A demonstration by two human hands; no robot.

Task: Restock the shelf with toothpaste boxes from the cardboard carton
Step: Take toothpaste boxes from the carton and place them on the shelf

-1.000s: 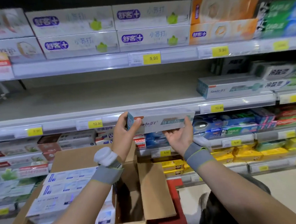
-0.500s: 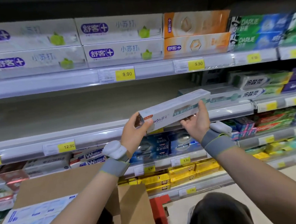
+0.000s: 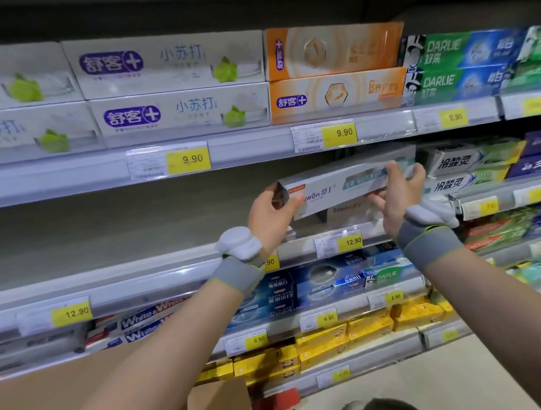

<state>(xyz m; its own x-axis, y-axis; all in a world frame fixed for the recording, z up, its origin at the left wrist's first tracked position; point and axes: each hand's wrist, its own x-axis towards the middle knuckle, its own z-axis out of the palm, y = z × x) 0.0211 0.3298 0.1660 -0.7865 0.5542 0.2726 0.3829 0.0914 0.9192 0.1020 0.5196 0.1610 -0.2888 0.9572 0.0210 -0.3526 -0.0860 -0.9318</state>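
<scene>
Holding one toothpaste box (image 3: pixel 335 190) in both hands over the second shelf (image 3: pixel 110 228). Left hand (image 3: pixel 268 219) grips the left end, thumb on the front face; right hand (image 3: pixel 396 196) grips the right end, fingers curled over the top. Box tilted, right end higher, just above another identical box (image 3: pixel 348 211) lying on that shelf. Cardboard carton (image 3: pixel 93 387) near left, bottom of view.

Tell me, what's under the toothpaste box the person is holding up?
Under the held toothpaste box lies another box of the same brand, flat on the shelf. Only part of its front shows. The held box and the right hand cover the rest.
</scene>
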